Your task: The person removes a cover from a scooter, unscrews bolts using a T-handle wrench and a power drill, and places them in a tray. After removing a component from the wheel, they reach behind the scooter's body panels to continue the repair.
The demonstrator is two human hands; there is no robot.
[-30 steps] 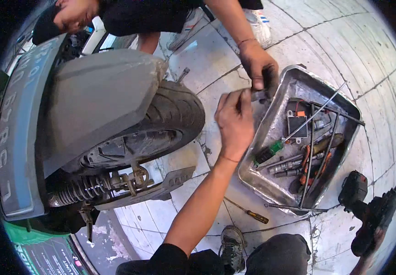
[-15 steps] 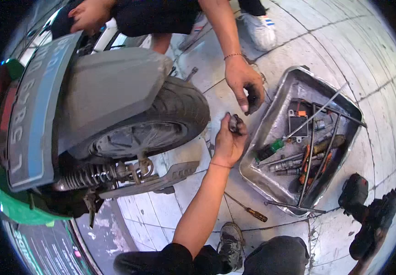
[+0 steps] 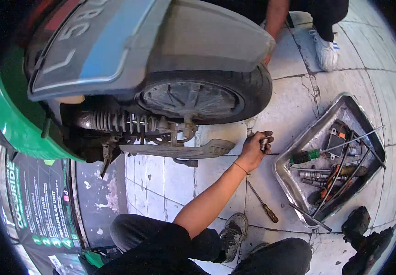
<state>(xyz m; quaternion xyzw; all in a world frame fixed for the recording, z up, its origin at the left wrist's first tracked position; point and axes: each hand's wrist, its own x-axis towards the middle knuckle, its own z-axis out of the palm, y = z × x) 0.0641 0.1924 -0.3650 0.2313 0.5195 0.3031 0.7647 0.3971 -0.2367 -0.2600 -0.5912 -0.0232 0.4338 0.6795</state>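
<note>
My left hand [image 3: 255, 149] is palm up, with blackened fingertips curled around a small silvery, ridged metal piece [image 3: 264, 145]; its exact kind is mostly hidden. It hovers over the floor between the scooter's rear wheel [image 3: 257, 94] and a metal tray [image 3: 282, 176]. At the lower right edge, my right hand [image 3: 373, 255], dark and partly lost in shadow, is around a black cordless drill [image 3: 357, 222]. Just below my left wrist, a screwdriver [image 3: 269, 213] with a yellowish handle lies on the tiles.
Inside the tray are a green-handled screwdriver [image 3: 305, 156], several sockets, orange-handled pliers [image 3: 330, 183] and dark metal rods. A shock absorber spring [image 3: 111, 121] and the swingarm [image 3: 184, 150] project at the left. Another person's arm [image 3: 278, 18] reaches behind the grey fender [image 3: 207, 41].
The other person's hand has withdrawn from above my left hand to behind the fender. My view has shifted, so the scooter and tray appear farther right. My left hand still holds the metal piece.
</note>
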